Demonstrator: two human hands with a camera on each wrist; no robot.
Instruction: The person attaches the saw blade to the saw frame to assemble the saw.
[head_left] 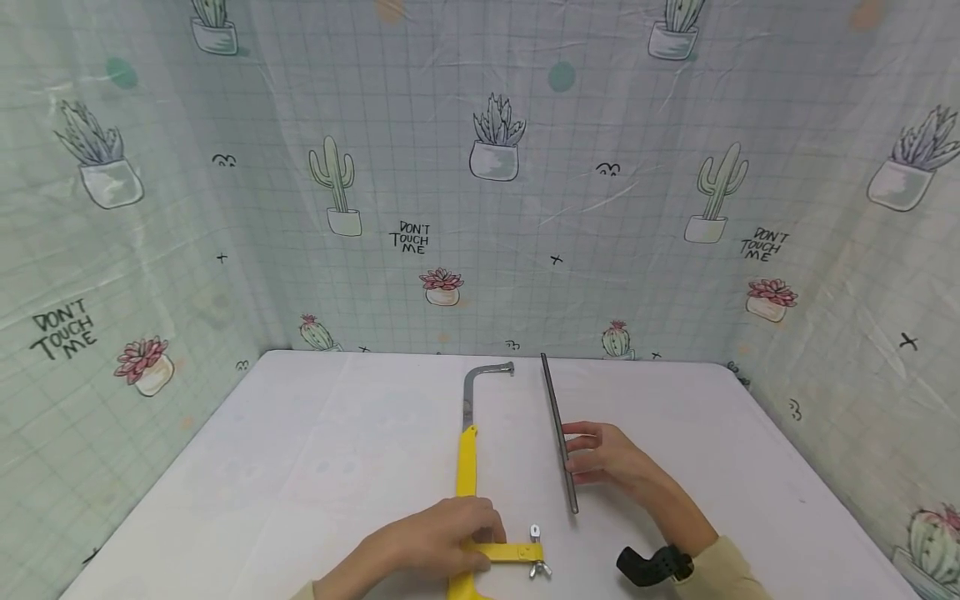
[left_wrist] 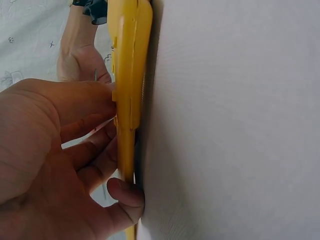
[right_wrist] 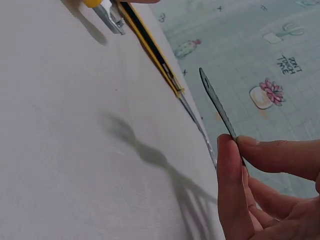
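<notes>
A yellow hacksaw frame (head_left: 467, 465) lies on the white table, its bent metal end (head_left: 487, 369) pointing to the far side. My left hand (head_left: 448, 533) grips it near the handle, where the short yellow arm with a wing nut (head_left: 539, 570) sticks out to the right. The left wrist view shows thumb and fingers on both sides of the yellow frame (left_wrist: 132, 65). To its right, my right hand (head_left: 611, 458) pinches a thin dark hacksaw blade (head_left: 553, 400) between thumb and fingers. In the right wrist view the blade (right_wrist: 216, 102) is raised off the table, with a hole near its tip.
The white table (head_left: 300, 467) reaches back to a hanging sheet (head_left: 555, 300) printed with cacti, which also stands along both sides. A black band with a device (head_left: 652, 567) sits on my right wrist.
</notes>
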